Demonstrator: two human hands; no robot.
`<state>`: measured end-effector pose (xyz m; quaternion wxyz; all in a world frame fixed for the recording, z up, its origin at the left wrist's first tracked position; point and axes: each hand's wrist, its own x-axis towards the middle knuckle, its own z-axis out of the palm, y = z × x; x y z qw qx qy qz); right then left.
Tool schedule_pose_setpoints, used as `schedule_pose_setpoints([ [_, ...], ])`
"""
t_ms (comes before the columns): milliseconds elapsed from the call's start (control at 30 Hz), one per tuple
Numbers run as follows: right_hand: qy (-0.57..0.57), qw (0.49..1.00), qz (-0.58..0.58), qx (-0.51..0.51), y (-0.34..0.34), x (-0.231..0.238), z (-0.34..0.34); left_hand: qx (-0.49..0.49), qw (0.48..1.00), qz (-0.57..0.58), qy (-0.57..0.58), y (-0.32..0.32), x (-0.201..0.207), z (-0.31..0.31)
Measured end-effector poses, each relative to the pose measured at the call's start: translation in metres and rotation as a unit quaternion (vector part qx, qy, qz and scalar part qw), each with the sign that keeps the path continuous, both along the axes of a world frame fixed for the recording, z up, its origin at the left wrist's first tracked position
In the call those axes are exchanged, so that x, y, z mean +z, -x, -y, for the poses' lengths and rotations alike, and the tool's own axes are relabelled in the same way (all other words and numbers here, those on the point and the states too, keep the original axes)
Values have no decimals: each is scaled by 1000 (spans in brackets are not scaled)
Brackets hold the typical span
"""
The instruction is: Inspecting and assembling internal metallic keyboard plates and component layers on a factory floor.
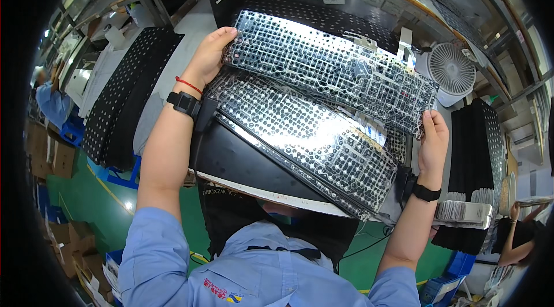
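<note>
I hold a shiny perforated metal keyboard plate (334, 67) up over the bench with both hands. My left hand (210, 56) grips its left end, with a black watch and a red string on that wrist. My right hand (433, 139) grips its right lower corner and also wears a black wristband. Under the raised plate lies a second, similar metal plate (306, 139) on a black sloped fixture (242, 163).
Stacks of black perforated sheets (124, 93) lie to the left and another stack (476, 151) to the right. A small white fan (451, 70) stands at the back right. Other people are at the far left (52, 102) and lower right (519, 232). Cardboard boxes (55, 160) sit on the green floor.
</note>
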<state>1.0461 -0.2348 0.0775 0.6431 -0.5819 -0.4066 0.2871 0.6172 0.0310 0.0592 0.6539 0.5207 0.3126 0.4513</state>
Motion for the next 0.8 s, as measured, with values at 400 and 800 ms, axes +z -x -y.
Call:
schedule_pose_setpoints([
  [400,-24,999,-10,-24,0,6,6,36,998,-17,-39,1,2,1],
  [800,-123,992,-28,-25,-2,1,5,47,998,25,-35,-3,14,12],
])
